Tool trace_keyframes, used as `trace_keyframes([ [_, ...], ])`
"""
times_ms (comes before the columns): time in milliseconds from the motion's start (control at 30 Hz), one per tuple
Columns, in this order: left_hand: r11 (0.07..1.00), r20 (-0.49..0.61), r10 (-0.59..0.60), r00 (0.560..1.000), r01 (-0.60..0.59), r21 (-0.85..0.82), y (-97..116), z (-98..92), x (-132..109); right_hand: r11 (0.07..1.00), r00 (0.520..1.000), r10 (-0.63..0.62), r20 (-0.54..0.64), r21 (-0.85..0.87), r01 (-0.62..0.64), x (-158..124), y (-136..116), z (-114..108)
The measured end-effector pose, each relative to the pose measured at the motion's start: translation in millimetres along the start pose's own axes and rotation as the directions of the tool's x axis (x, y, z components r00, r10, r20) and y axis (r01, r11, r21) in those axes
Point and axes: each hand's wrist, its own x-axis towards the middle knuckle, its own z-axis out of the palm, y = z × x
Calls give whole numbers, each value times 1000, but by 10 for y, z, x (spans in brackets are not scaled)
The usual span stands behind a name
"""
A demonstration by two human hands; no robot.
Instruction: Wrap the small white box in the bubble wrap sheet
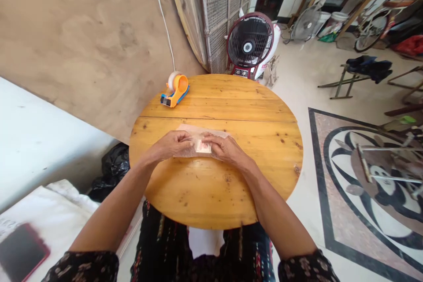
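Observation:
A clear plastic bag (194, 131) lies flat in the middle of the round wooden table (264, 141). A small white card with red print (202, 146) sits inside or under it. My left hand (172, 144) rests on the bag's left side, fingers curled and pinching the plastic. My right hand (224, 149) presses on the right side, fingers bent at the card's edge. Both hands touch the bag and nearly meet over the card.
An orange and blue tape dispenser (176, 90) stands at the table's far left edge. A red floor fan (250, 45) stands behind the table. A black bag (114, 165) lies on the floor at left. A dark phone (20, 252) rests on white cloth, lower left.

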Motion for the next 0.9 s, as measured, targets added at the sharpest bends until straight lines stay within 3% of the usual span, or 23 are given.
trace_keyframes([
  [200, 992, -77, -31, 997, 40, 123, -86, 71, 10, 1000, 1000, -30, 2, -9, 30, 6, -19, -17],
  [333, 969, -197, 2, 980, 47, 241, -121, 127, 46, 999, 999, -2, 38, -48, 4, 17, -32, -49],
  [533, 942, -316, 6, 949, 100, 320, -55, 159, 14, 998, 998, -18, 60, -58, 22, 18, -1, -63],
  [667, 943, -324, -78, 943, 175, 282, -27, 133, -65, 998, 997, -17, 69, -52, 20, 7, -6, -61],
  [900, 953, -220, -284, 933, 301, 47, -5, 113, -145, 999, 999, -46, 15, -19, 46, 11, 1, -78],
])
